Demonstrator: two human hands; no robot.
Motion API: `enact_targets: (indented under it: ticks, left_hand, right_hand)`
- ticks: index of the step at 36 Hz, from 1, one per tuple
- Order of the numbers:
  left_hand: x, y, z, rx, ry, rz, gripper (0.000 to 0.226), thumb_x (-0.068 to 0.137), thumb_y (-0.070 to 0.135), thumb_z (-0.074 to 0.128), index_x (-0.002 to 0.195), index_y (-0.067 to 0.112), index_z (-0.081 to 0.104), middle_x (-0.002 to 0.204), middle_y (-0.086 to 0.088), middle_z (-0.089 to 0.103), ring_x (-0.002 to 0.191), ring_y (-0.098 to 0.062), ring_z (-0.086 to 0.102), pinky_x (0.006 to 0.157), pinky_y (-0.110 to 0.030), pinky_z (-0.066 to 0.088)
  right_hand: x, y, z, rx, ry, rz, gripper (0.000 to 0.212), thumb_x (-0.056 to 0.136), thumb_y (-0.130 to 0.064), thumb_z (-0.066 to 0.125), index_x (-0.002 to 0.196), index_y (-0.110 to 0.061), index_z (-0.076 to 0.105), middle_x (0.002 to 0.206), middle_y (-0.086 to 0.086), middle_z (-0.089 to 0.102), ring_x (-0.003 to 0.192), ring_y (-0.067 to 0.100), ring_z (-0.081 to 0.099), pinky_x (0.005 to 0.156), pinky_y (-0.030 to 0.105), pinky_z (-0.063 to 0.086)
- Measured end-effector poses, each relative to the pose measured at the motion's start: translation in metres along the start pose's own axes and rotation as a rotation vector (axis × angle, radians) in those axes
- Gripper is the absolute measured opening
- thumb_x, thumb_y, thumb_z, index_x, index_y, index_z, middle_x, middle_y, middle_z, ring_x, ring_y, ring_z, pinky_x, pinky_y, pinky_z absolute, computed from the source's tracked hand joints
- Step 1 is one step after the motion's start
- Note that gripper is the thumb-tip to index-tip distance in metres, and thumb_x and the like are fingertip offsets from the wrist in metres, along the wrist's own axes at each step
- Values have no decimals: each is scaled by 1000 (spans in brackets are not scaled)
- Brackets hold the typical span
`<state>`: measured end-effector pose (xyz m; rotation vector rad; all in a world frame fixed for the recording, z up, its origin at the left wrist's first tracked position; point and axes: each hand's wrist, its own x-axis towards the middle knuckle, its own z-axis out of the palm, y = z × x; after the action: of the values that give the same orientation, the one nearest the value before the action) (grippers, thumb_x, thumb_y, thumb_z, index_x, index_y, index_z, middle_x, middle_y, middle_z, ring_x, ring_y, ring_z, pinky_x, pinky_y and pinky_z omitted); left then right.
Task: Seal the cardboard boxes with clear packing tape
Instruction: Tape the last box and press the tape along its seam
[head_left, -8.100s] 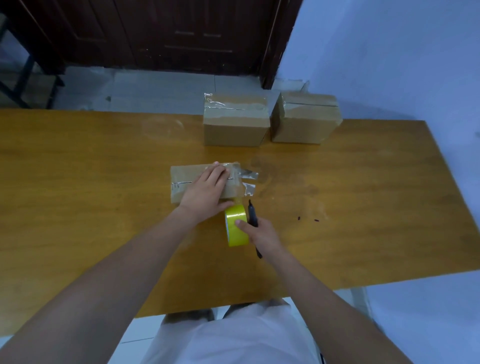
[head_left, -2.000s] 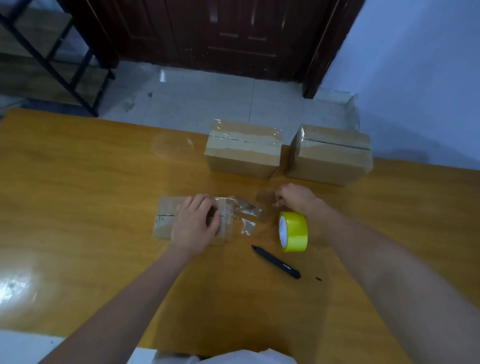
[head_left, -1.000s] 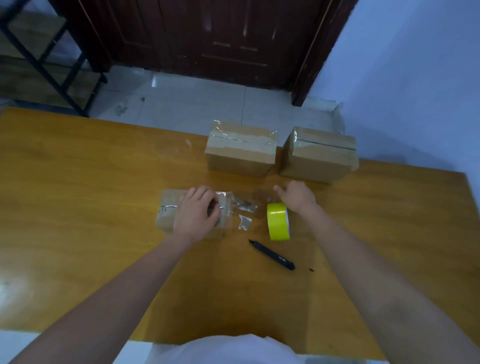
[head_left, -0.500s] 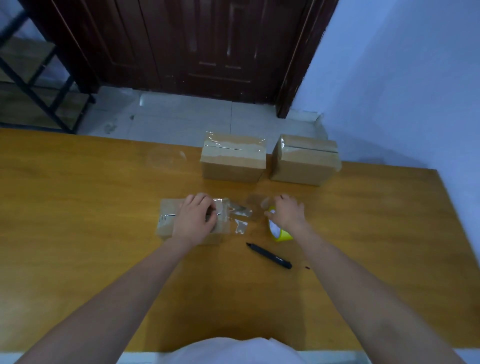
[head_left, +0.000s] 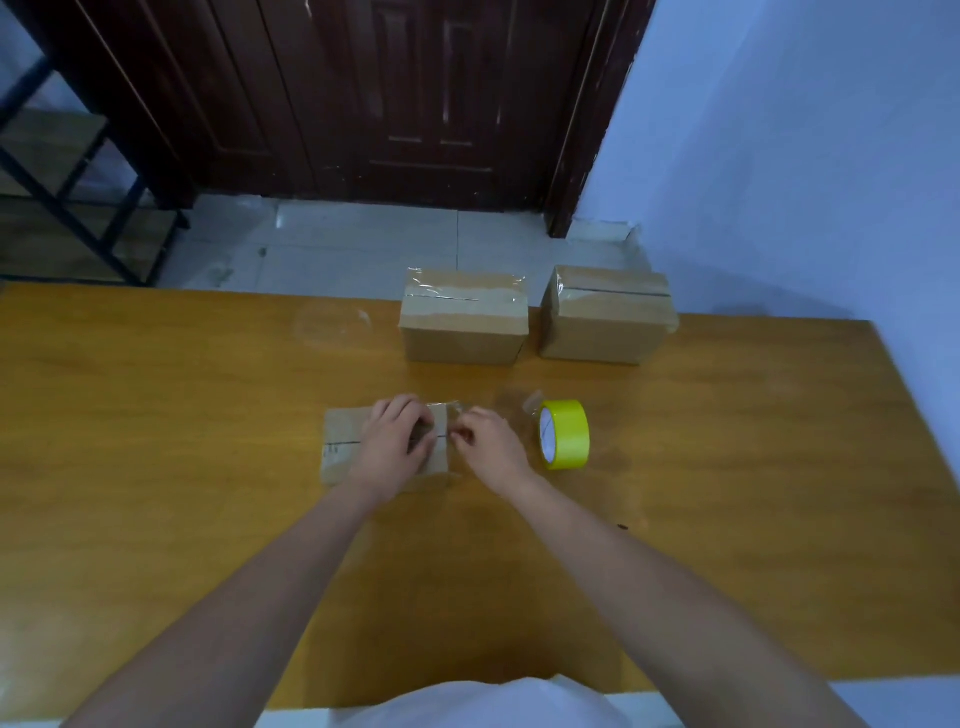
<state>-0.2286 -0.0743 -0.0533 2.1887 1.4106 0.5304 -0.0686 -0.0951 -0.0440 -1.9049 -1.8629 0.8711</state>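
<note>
Shirt: a pale shirt (head_left: 467, 706) filled the bottom edge, closest to the camera.
Table: the wooden table (head_left: 156, 467) carried everything in play.
Left hand: the left hand (head_left: 397, 441) lay on top of the small box (head_left: 343, 452), fingers bent over its right half, pressing it down; whether it also pinched tape could not be told.
Right hand: the right hand (head_left: 488, 447) sat just beside the box's right end, fingertips drawn together on the loose tape end (head_left: 457, 415) there.
Tape roll: the yellow-cored tape roll (head_left: 563, 434) stood on edge just right of the right hand, apart from it, a clear tail lifting off its top.
Step, as judged: smoothing the strip down over the box end.
Doing it well: keep the box pinned, pull the tape taut before pressing, then rub from the seam outward so no wrinkle or bubble stays.
Risk: clear tape folding onto itself.
Far boxes: the two larger boxes, left box (head_left: 462, 322) and right box (head_left: 605, 317), stood side by side at the far edge, tape across their tops.
Beyond: a dark door (head_left: 415, 93).
</note>
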Motion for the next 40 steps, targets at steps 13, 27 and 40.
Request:
enact_targets:
  ticks: [13,27,40]
  left_hand:
    - [0,0,0,10,-20,-4,15,90,18,62,103,11,60,115,-1,56,109,-24,41,86,-31,31]
    - [-1,-3,0,-22,-26,8,12,90,21,62,99,14,58,111,3,55,108,-19,40,89,-37,37]
    - [-2,-1,1,-18,0,3,12,90,20,62,99,13,59,112,3,56,110,-20,41,84,-30,29]
  right_hand:
    - [7,-13,-2,-292,-2,-16,23,92,-18,48,101,-6,65,102,11,57,103,31,55,79,41,42]
    - [-3,-9,4,-204,91,121,24,93,-21,47,99,-7,65,105,9,58,100,29,56,76,33,43]
    - [-5,3,5,-241,-4,37,21,88,-20,52,92,-8,68,99,9,62,94,31,59,71,35,45]
